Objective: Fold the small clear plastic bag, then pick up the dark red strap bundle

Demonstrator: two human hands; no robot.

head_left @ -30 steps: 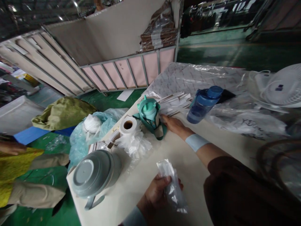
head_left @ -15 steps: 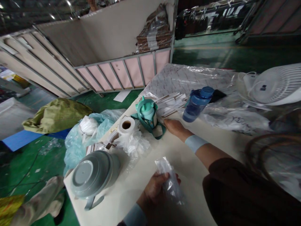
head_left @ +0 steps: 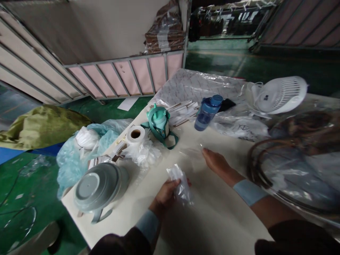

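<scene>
My left hand (head_left: 168, 193) grips a folded clear plastic bag (head_left: 181, 184) above the table, thumb on top and fingers beneath. My right hand (head_left: 215, 161) is closed in a pinch over the table to the right. A thin piece of clear plastic film (head_left: 191, 150) seems to trail left from its fingertips; its outline is faint. Beyond the hands stand a green strapped bottle (head_left: 159, 122) and a blue water bottle (head_left: 207, 115). A roll of white plastic (head_left: 135, 134) with crumpled film lies to their left.
A grey lidded pot (head_left: 98, 189) stands at the table's left edge. A white fan (head_left: 276, 95) is at the far right, with plastic-wrapped items (head_left: 308, 166) nearer me. Paper strips (head_left: 183, 112) lie behind the bottles. Bagged bundles (head_left: 77, 156) rest beyond the left edge.
My right hand has drawn back from beside the green bottle toward me and to the right. My left hand still holds the folded plastic bag. The view has shifted to the right.
</scene>
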